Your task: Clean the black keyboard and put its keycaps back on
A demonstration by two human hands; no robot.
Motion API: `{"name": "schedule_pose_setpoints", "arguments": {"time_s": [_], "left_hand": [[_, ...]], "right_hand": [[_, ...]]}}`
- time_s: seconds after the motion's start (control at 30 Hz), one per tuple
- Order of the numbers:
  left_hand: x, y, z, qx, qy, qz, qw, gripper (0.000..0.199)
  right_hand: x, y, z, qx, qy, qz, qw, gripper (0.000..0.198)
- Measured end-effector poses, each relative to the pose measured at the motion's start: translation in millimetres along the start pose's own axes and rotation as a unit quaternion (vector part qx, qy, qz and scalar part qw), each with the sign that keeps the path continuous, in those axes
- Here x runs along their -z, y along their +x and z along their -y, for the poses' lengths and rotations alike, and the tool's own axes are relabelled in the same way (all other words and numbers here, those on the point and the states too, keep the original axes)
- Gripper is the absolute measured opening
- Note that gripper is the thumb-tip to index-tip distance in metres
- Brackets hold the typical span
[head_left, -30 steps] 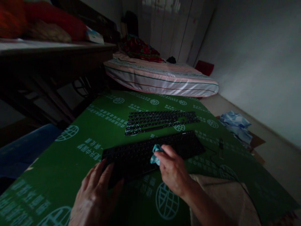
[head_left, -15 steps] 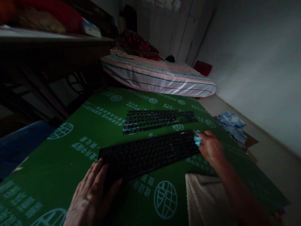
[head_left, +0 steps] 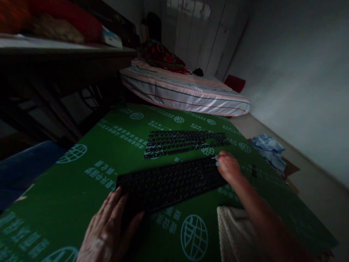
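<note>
A black keyboard base (head_left: 171, 182), its keycaps off, lies slantwise on the green table top (head_left: 106, 225). My left hand (head_left: 106, 222) grips its left end, with the fingers along the side edge and the thumb by the front edge. At the right end of the base, my right hand (head_left: 228, 166) is closed in a pinch on a small light-blue thing (head_left: 217, 160), mostly hidden by the fingers; I cannot make out its kind. Beyond the base, loose black keycaps (head_left: 185, 140) are laid out in keyboard rows.
A folded beige cloth (head_left: 234, 233) rests at the near right, under my right forearm. One small dark item (head_left: 254, 171) sits on the table's right side. Behind stands a bed (head_left: 185, 94) with a striped sheet. Crumpled blue-white packaging (head_left: 268, 145) lies beyond the right edge.
My right hand has moved left and slightly up over the base's right end, with the light-blue thing still in its fingers. My left hand stays on the left end.
</note>
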State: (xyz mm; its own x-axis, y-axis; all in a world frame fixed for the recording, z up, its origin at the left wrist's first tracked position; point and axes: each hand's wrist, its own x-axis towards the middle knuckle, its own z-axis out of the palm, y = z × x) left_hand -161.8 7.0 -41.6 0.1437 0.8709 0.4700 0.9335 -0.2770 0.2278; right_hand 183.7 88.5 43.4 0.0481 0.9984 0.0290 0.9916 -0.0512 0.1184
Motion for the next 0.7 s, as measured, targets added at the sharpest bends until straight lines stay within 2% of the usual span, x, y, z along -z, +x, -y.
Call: {"name": "schedule_pose_setpoints", "arguments": {"time_s": [0.07,0.1,0.17,0.27,0.43,0.57,0.63,0.7], "left_hand": [[0.9,0.7,-2.0,-0.005,0.001,-0.006,1.000,0.054],[1.3,0.9,-2.5,-0.005,0.000,-0.008,1.000,0.054],[1.8,0.8,-2.9,-0.003,-0.006,-0.010,1.000,0.054],[1.7,-0.5,-2.7,0.004,-0.015,-0.013,1.000,0.055],[5.2,-2.6,-6.2,0.050,-0.046,0.002,0.998,0.061],[14.5,-3.3,-10.3,0.127,-0.118,0.027,0.985,0.071],[18.7,-4.1,-10.3,0.169,-0.171,0.037,0.970,0.077],[21.1,-4.8,-8.6,0.203,-0.231,0.020,0.951,0.081]], "right_hand": [[1.0,-1.7,-28.5,-0.075,-0.021,-0.006,0.997,0.029],[-0.3,-2.9,-32.9,-0.092,-0.024,-0.009,0.995,0.029],[-5.8,-4.9,-22.8,-0.096,-0.018,-0.005,0.995,0.030],[-16.3,-7.0,22.0,-0.064,0.003,0.000,0.998,0.031],[-19.6,-15.2,102.9,0.065,0.075,-0.060,0.993,0.030],[-9.3,-26.7,162.6,0.184,0.144,-0.077,0.969,0.026],[-2.8,-33.3,192.8,0.232,0.169,-0.077,0.955,0.024],[2.6,-38.8,219.9,0.266,0.197,-0.087,0.940,0.022]]}}
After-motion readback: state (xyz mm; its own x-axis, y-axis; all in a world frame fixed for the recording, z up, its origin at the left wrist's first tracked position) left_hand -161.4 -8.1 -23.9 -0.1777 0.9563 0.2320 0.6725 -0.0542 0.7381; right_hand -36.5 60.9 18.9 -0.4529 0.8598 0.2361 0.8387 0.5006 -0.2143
